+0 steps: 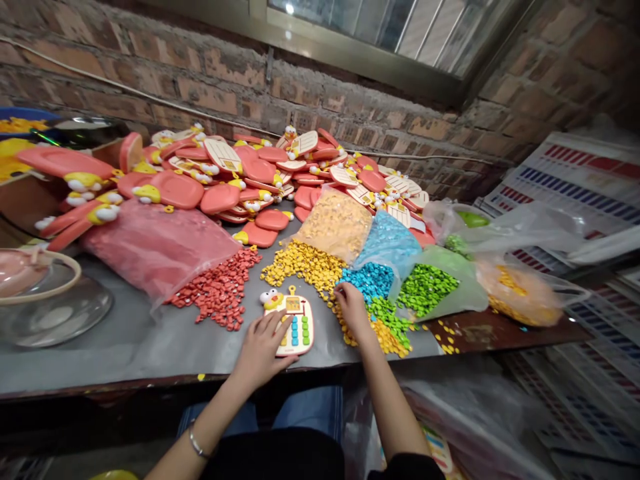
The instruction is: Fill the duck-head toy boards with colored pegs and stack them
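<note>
The left hand [265, 340] is lying over the near left part of a toy calculator [300, 327], its fingers slightly spread on the keys and its thumb reaching along the bottom edge. The right hand [351, 310] is bending its fingers narrowly together where blue buttons [370, 280] and yellow buttons [303, 263] are meeting; I cannot tell whether the fingertips are pinching one. The toy is lying flat on the table [125, 353], face up, to the left of the right fingers, showing blue and green buttons in columns.

Just right of the right fingers, green buttons [427, 290] are spilling from a green-filled bag [467, 280]; nearer the wrist, orange buttons [385, 337] are spreading out. Beyond the left fingers, to their left, red buttons [217, 290] are pouring from a red-filled bag [160, 247]. Farther beyond both hands, a heap of red toy backs [260, 167] is piling up before a brick wall [335, 93]. Well left of the left fingers, a clear bowl [65, 320] is standing.
</note>
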The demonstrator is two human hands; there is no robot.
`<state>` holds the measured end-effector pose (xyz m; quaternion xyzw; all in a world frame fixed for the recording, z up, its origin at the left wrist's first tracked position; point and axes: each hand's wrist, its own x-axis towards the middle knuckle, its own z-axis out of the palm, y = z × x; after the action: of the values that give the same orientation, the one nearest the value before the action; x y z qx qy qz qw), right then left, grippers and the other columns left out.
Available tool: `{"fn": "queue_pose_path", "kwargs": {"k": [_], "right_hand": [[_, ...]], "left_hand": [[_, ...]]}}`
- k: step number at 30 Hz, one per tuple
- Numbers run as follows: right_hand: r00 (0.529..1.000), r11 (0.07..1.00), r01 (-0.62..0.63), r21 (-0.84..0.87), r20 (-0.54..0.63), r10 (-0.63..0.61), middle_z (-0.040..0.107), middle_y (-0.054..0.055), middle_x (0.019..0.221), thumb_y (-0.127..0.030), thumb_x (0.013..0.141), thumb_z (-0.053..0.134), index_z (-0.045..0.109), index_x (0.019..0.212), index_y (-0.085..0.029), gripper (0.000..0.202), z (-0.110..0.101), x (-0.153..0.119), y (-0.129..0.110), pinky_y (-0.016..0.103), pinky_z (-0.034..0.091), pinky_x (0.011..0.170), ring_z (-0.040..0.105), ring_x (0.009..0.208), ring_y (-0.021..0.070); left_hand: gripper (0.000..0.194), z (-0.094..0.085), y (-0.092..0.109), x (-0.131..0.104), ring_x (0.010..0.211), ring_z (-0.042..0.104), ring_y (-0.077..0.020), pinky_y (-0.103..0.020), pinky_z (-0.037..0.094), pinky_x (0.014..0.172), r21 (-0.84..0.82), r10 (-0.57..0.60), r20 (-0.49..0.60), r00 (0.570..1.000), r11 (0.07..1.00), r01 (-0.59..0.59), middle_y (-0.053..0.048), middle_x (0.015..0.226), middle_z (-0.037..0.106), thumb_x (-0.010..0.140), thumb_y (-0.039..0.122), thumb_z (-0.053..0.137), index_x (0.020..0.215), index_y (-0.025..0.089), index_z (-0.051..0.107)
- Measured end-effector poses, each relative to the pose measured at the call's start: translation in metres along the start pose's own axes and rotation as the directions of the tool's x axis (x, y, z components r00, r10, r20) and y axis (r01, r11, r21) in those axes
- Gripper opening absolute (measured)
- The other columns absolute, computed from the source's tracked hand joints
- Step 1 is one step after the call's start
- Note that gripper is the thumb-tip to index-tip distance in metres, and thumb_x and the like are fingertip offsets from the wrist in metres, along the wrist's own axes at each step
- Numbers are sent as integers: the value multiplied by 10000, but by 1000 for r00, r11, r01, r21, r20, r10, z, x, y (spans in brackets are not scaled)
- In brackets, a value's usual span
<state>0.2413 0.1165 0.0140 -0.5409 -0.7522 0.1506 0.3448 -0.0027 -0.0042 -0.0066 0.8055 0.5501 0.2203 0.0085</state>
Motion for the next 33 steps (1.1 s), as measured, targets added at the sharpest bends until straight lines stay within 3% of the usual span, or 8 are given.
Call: {"fn": "queue_pose_path", "kwargs": {"k": [5,10,15,21,26,33], "right_hand": [[977,958,76,276,169,-126,671,35,802,-150,784,575,641,785,-198,82,15,37,-33,295,471,705,614,766,185],[947,901,71,429,254,-195,716,37,814,-207,773,627,703,777,-202,76,37,68,-48,324,488,759,648,792,193],[954,741,-141,656,291,-76,723,46,811,-338,721,719,711,797,-193,164,47,67,-36,319,512,711,656,756,196],[940,523,-320,790,333,72,725,30,796,-355,631,807,715,772,-210,222,41,63,-36,310,517,713,652,728,179],[903,398,-413,819,423,66,705,7,734,-353,633,814,702,748,-213,213,42,57,-45,301,522,711,638,688,162],[875,414,-446,794,485,12,713,17,816,-339,634,827,701,716,-207,200,41,52,-51,302,515,772,650,759,162]], "left_hand": [[734,-2,-6,7,1261,450,-301,-449,308,1029,58,-9,24,1000,998,8,-110,1400,509,740,550,691,1370,236,481],[757,-20,-19,30,1232,472,-316,-456,306,1014,80,-20,97,995,997,12,-108,1348,546,688,646,691,1318,258,530],[512,-39,-38,79,1090,572,-256,-394,376,909,-31,1,111,994,1000,3,-78,1168,642,835,543,587,1252,247,557],[225,-35,-51,134,1025,607,-193,-329,382,835,-92,75,32,997,993,-72,-44,1063,681,919,364,525,1070,220,609],[194,-31,-48,133,1002,613,-177,-319,369,840,-142,163,-56,985,975,-169,-37,1034,693,943,322,491,1042,218,620],[219,-22,-54,119,909,606,-163,-320,358,833,-164,206,-126,971,960,-225,-31,935,687,970,310,451,946,198,638]]}}
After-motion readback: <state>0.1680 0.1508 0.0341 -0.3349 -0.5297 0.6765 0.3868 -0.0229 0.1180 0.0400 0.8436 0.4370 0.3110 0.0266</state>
